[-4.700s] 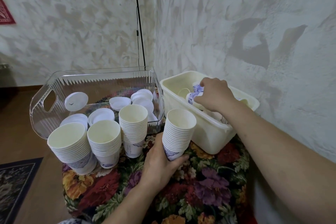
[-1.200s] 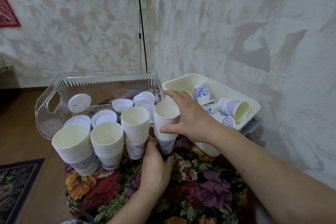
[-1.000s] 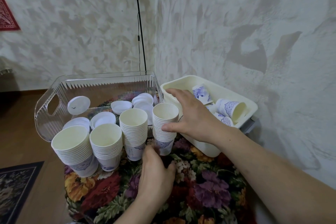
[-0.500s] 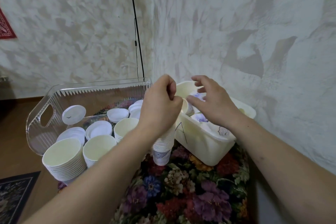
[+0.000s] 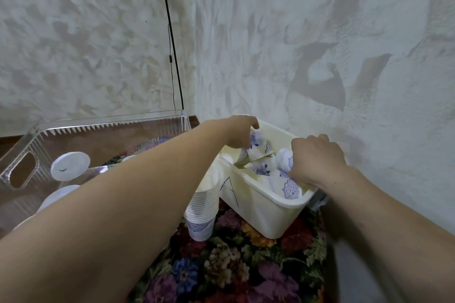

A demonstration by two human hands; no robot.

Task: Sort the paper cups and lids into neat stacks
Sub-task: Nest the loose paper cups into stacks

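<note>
Nearest, floral cloth [image 5: 236,270] over the desk. Just beyond, one nested stack of cups [image 5: 203,206] upright on it, touching the cream bin [image 5: 261,214]. Deeper in, loose blue-patterned cups [image 5: 288,187] tumbled inside that bin. Right hand [image 5: 316,161] down among them, fingers curled round a tipped cup [image 5: 284,158]. Left hand [image 5: 240,134] reaching across, pinching an upturned cup [image 5: 257,146] at the bin's far side. Off left, clear bin [image 5: 24,155] with a white lid [image 5: 70,166] leaning on its wall.
</note>
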